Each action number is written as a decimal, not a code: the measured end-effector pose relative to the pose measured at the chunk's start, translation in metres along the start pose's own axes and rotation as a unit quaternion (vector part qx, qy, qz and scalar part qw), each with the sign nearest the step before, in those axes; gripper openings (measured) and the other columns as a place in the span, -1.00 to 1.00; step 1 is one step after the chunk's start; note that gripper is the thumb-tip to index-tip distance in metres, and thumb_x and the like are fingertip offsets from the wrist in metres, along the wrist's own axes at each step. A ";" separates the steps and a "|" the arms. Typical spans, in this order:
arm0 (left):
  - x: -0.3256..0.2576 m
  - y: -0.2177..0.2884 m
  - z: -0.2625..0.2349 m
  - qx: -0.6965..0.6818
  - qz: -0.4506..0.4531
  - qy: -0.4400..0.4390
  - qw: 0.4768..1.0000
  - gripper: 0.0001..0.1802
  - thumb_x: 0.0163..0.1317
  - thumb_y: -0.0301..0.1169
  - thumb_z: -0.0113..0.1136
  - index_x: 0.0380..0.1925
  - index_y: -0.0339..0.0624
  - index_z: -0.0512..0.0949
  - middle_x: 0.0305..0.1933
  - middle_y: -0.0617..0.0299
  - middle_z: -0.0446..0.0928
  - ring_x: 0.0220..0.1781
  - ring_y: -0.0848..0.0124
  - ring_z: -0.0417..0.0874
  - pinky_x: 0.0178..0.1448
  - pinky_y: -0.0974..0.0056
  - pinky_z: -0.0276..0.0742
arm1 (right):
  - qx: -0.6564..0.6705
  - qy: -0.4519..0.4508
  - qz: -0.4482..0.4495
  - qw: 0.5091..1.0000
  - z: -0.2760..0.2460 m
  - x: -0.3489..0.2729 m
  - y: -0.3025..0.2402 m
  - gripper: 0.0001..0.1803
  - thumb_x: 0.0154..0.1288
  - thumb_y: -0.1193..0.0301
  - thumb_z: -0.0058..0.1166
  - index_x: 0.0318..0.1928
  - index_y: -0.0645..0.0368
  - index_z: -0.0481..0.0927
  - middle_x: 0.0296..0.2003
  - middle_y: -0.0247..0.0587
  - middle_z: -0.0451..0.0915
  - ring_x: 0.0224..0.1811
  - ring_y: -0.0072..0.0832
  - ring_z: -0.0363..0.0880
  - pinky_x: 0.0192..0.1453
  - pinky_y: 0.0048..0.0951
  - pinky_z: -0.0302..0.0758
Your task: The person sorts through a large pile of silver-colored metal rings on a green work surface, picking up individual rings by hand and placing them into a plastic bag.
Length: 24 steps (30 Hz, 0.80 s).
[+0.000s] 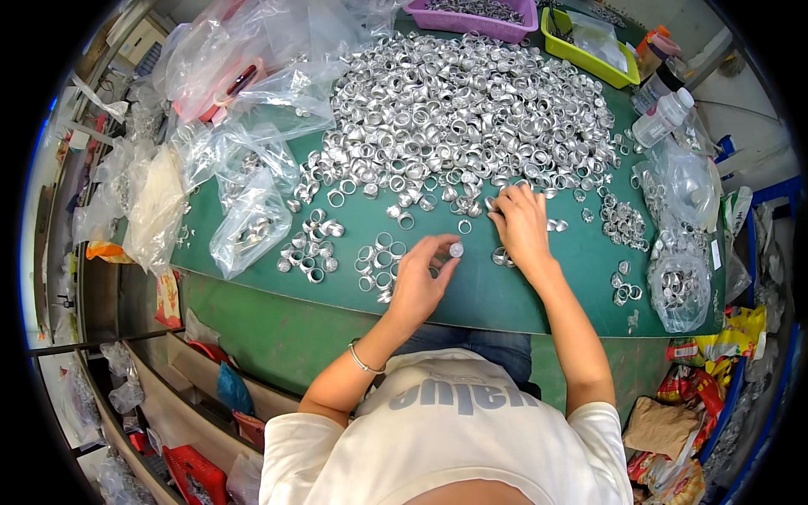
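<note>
A silver ring with a round, flat face (455,250) is pinched between the thumb and fingers of my left hand (423,279), just above the green tabletop. My right hand (522,225) reaches to the near edge of a big heap of silver rings (463,118). Its fingers are bent down onto a ring (523,183) there, partly covered by the fingertips. One loose ring (465,226) lies between my hands. Beside my left hand is a small group of rings (380,261); farther left sits another cluster (311,246). A few rings (502,257) lie below my right wrist.
Clear plastic bags (252,227) cover the table's left side. A purple basket (480,21) and a yellow-green tray (592,52) stand at the back. White bottles (663,118), a small ring pile (623,223) and a bag of rings (678,290) are on the right.
</note>
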<state>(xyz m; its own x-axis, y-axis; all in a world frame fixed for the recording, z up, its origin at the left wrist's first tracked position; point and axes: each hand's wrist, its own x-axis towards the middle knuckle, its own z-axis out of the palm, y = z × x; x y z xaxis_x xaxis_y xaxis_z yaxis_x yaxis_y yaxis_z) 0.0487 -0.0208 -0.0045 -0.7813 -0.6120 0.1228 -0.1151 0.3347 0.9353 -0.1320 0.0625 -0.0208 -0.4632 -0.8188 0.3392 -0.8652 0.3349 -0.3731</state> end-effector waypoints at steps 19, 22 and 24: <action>-0.001 0.007 0.016 -0.121 0.002 -0.022 0.992 -0.62 0.12 -0.66 0.21 -0.01 -0.32 0.51 -0.11 0.21 0.56 -0.16 0.50 0.57 -0.06 0.41 0.49 | 0.686 -0.201 0.322 0.620 -0.033 -0.037 -0.024 -0.69 0.40 0.22 0.02 -0.32 0.24 0.57 -0.50 -0.35 0.56 -0.55 -0.69 0.41 -0.48 -0.66 0.31; -0.005 0.006 0.016 -0.106 -0.019 -0.030 0.994 -0.62 0.12 -0.64 0.22 -0.01 -0.31 0.51 -0.10 0.21 0.56 -0.19 0.50 0.57 -0.06 0.41 0.49 | 0.600 -0.200 0.318 0.707 -0.033 -0.039 -0.027 -0.73 0.40 0.27 0.03 -0.30 0.24 0.59 -0.51 -0.38 0.56 -0.52 -0.72 0.42 -0.46 -0.67 0.32; -0.007 0.004 0.017 -0.113 -0.019 -0.025 0.993 -0.60 0.12 -0.63 0.23 0.01 -0.32 0.50 -0.10 0.21 0.57 -0.18 0.52 0.57 -0.07 0.41 0.49 | 0.573 -0.182 0.301 0.740 -0.037 -0.040 -0.032 -0.76 0.40 0.32 0.03 -0.26 0.25 0.60 -0.51 -0.40 0.56 -0.51 -0.73 0.42 -0.45 -0.68 0.33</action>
<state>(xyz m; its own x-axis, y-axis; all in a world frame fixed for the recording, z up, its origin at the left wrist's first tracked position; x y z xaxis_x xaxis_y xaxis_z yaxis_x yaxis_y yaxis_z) 0.0434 -0.0029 -0.0075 -0.8090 -0.5830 0.0752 -0.0084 0.1393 0.9902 -0.0928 0.1018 0.0098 -0.4356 -0.8229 -0.3649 0.3043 0.2469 -0.9200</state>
